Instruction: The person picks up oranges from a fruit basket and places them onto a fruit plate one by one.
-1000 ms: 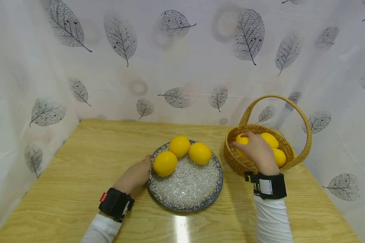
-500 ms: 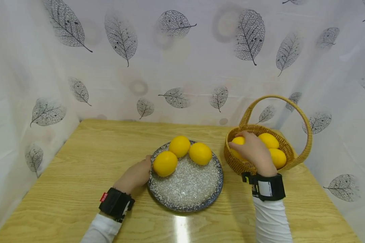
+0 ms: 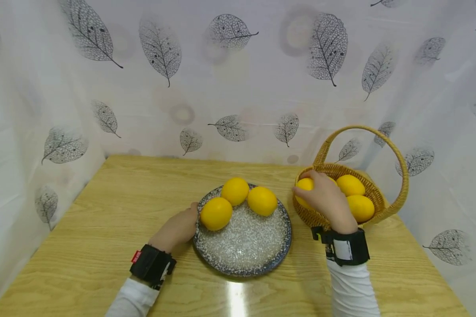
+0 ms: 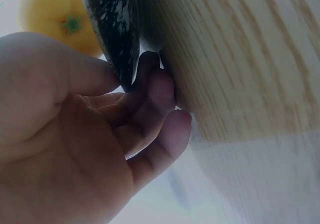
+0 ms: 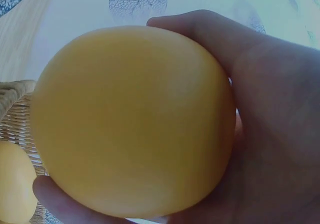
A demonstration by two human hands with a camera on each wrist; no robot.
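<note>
Yellow fruit [image 5: 132, 119] at the basket [image 3: 310, 217], right of the head frame, gripped by curled fingers of the right hand [image 3: 328, 198]; the left hand [image 3: 177, 225] pinches the plate [image 3: 246, 246], centre. Probable step: lifting out; the next move calls for clearance over the basket's rim.

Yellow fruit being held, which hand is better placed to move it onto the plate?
Probably the right hand: it grips the yellow fruit at the basket. The left hand holds the plate by its rim, on the side away from the basket.
</note>
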